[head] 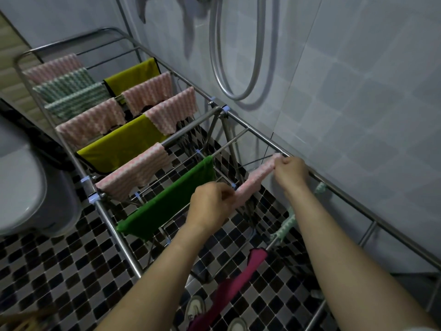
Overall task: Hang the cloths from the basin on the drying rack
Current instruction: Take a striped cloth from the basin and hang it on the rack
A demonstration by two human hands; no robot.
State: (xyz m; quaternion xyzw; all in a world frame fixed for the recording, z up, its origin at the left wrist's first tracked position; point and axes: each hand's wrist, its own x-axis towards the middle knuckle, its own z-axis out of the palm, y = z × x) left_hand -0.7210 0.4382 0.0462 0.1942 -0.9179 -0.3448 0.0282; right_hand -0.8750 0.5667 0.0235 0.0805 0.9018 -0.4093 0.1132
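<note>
A steel drying rack [334,181] runs along the tiled wall. Over one of its bars lies a pink striped cloth [256,176]. My left hand [212,203] pinches its near end and my right hand [290,173] pinches its far end by the wall-side rail. Beside it hangs a green cloth [171,201]. Farther along hang several pink striped cloths [136,173], two yellow-green cloths [119,142] and mint striped cloths [71,91]. Closer to me hang a mint cloth [287,223] and a magenta cloth [238,285]. The basin is out of view.
A white toilet [23,187] stands left of the rack. A shower hose [238,56] loops down the wall behind it. The floor is checkered mosaic tile [59,271]. Shoes [195,309] show under the rack at the bottom.
</note>
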